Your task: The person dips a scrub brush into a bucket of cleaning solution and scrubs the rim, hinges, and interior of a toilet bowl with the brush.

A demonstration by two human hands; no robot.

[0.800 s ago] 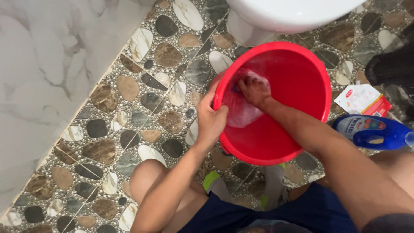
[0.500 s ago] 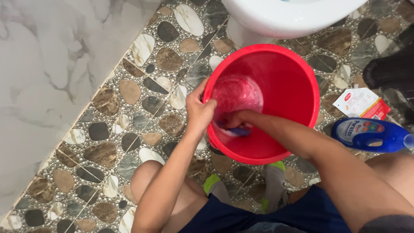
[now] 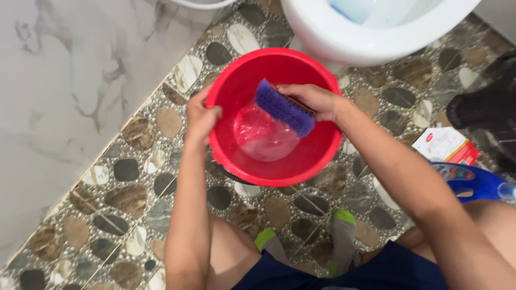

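- Head view looks straight down on a red bucket (image 3: 277,161) standing on the pebble-patterned floor (image 3: 134,177), just in front of a white toilet bowl (image 3: 344,32).
- Over the bucket's mouth, toward its far right side, a purple scrub brush (image 3: 284,113) is raised clear of the water; the right hand (image 3: 309,99) has its grip pinched along the brush's back, bristles turned toward the camera.
- The brush looks light and stiff in the body with springy bristles; wet, it is likely slippery, so the long back edge is the sound place to hold it.
- The left hand (image 3: 200,119) has its grip closed over the bucket's left rim, fingers inside and thumb outside, as far as the angle shows.
- The bucket looks like thin, slightly flexible plastic, holding only a shallow pool of clear water (image 3: 263,137), so probably light; the rolled rim is the natural hold.
- Right of the bucket a blue plastic bottle (image 3: 473,180) lies on its side, with a colourful label on its near end.
- Just beyond the bottle, also right of the bucket, a flat white-and-red sachet (image 3: 443,145) lies on the floor.
- Further right of the bucket a dark object (image 3: 478,110) sits partly out of view; I cannot tell what it is.
- Left of the bucket a white marbled wall (image 3: 59,96) rises.
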